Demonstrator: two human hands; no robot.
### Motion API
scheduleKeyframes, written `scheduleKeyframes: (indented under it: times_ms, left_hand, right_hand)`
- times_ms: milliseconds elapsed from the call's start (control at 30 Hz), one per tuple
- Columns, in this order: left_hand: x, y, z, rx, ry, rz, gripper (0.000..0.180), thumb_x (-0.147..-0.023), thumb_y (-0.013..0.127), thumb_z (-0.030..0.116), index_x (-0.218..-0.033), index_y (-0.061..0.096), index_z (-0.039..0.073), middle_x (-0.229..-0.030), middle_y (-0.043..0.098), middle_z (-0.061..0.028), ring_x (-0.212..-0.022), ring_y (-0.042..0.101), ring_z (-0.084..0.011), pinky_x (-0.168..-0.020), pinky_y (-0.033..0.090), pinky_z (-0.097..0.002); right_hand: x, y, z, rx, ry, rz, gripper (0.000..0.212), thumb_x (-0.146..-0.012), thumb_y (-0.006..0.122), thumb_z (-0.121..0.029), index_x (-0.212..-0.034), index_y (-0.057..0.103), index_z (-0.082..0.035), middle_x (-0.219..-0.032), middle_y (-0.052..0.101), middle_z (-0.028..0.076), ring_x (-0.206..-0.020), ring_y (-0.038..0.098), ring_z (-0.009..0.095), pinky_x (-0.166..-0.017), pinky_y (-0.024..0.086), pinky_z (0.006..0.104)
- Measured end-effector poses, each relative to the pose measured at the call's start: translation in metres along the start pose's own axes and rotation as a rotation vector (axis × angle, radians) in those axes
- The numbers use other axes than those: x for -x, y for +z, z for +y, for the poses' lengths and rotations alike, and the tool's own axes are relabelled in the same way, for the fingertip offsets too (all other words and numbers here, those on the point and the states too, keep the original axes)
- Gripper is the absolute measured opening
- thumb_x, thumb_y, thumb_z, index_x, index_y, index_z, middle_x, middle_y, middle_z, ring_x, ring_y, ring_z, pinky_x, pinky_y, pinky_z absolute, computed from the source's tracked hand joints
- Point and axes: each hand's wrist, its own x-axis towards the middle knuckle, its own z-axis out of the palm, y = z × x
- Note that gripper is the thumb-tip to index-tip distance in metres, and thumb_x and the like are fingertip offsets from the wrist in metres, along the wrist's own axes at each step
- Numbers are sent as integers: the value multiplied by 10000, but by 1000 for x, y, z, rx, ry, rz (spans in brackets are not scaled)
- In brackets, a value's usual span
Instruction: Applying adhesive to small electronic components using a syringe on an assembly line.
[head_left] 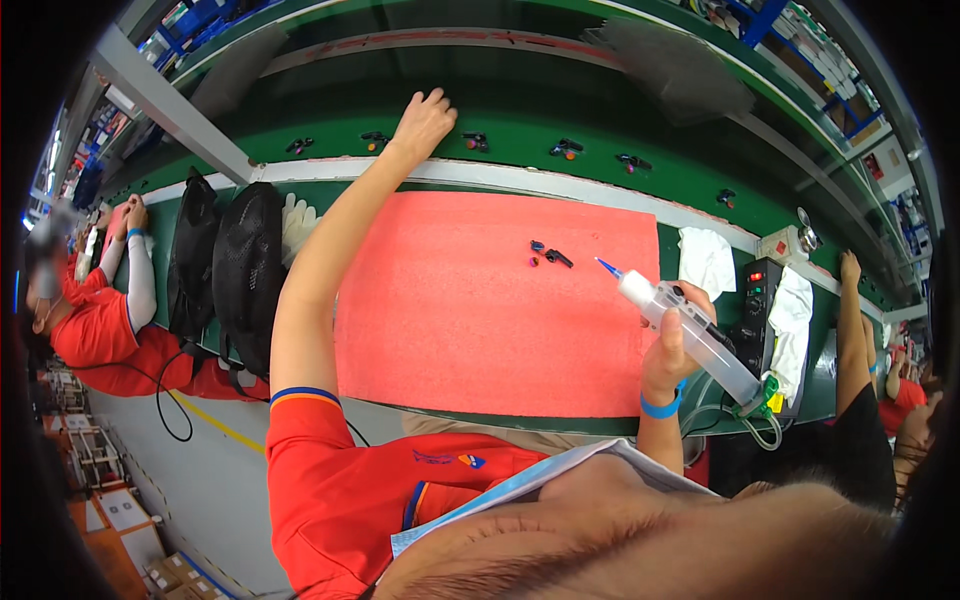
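Note:
My right hand (675, 340) is wrapped round a clear dispensing syringe (708, 350) with a white collar and a blue needle tip. The tip points up and left over a red-pink foam mat (480, 330). Just left of the tip, small black parts (558, 258) lie on the mat beside a tiny magenta-orange piece (534, 262). My left hand (425, 122) is stretched far out over the green conveyor belt (520, 125). Its fingers are bent but apart, with nothing visible in them. Small black parts with orange ends (475, 142) lie close to its right.
Similar parts (567, 148) are spaced along the belt behind a white rail (500, 178). A black control box (757, 300), white cloths (706, 262) and an air hose stand at the right. Black mesh bags (245, 270) and a white glove hang at the left. Co-workers sit on both sides.

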Motion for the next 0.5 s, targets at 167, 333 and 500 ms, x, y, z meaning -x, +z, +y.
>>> scheduleKeyframes:
  times_ms: [167, 333, 500]
  left_hand:
    - [4, -4, -4, 49, -74, -62, 50, -644, 558, 43, -687, 582, 48, -714, 544, -54, -809, 497, -209, -637, 414, -304]
    - [-13, -75, 23, 762, -535, -153, 46, -710, 547, 88, -701, 558, 44, -756, 574, -49, -718, 535, -123, -567, 410, -228]
    - [18, -135, 82, 1855, -710, -618, 143, -737, 558, 142, -811, 523, 24, -693, 577, -50, -582, 533, -71, -511, 400, -183]
  right_hand:
    - [0, 1, -1, 23, 9, 1, 366, -707, 558, -197, -972, 474, 42, -858, 503, 142, -651, 521, 189, -468, 447, 267]
    - [4, -6, -1, 24, 29, 10, 390, -701, 565, -224, -974, 474, 39, -854, 498, 142, -652, 517, 188, -468, 444, 266]
    - [9, -9, -1, 68, 23, -63, 402, -691, 570, -254, -962, 482, 31, -839, 498, 140, -648, 516, 188, -482, 439, 266]
